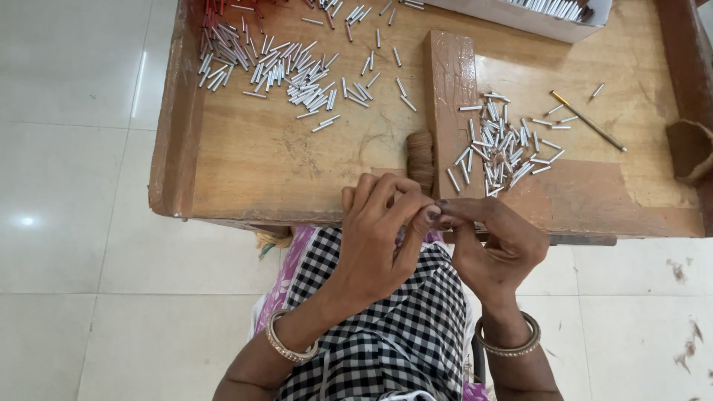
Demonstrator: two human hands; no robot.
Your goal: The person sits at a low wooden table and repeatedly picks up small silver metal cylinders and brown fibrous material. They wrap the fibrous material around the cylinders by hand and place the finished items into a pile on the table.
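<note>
My left hand and my right hand meet fingertip to fingertip just below the front edge of a low wooden table. The fingers of both are pinched together around something small that they hide; I cannot tell what it is. Just beyond my fingers stands a brown spool of thread. A loose heap of small silver tubes lies on the table to the right of a raised wooden block. Both wrists wear metal bangles.
A larger scatter of silver tubes covers the table's far left, with red tubes behind it. A thin metal rod lies at the right. A white tray of tubes sits at the back. White floor tiles surround the table.
</note>
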